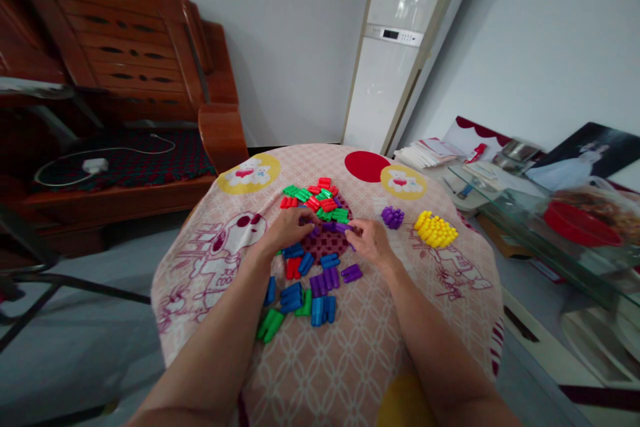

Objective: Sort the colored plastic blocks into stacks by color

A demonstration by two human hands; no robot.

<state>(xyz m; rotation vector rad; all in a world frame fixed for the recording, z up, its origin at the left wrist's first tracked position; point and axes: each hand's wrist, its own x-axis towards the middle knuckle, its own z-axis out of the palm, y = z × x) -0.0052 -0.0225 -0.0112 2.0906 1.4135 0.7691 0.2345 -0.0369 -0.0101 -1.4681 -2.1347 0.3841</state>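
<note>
My left hand [291, 227] is closed at the fingertips, with a bit of a purple plastic piece [315, 231] showing just below them. Across from it, my right hand [371, 241] pinches another purple plastic piece [342, 227] between thumb and fingers. Beyond both hands lies a heap of red pieces [327, 205] and green pieces [341, 215]. Nearer to me are scattered blue pieces [291, 297], purple pieces [325, 281] and green pieces [271, 325]. To the right stand a purple cluster [393, 217] and a larger yellow cluster [435, 229]. My fingers hide part of the held pieces.
A patterned cloth [350, 353] covers the round table. On the right is a glass shelf [545, 240] with papers [427, 153] and a red bowl [580, 223]. A wooden bench [135, 67] stands at the left, and a tall white appliance [380, 80] at the back.
</note>
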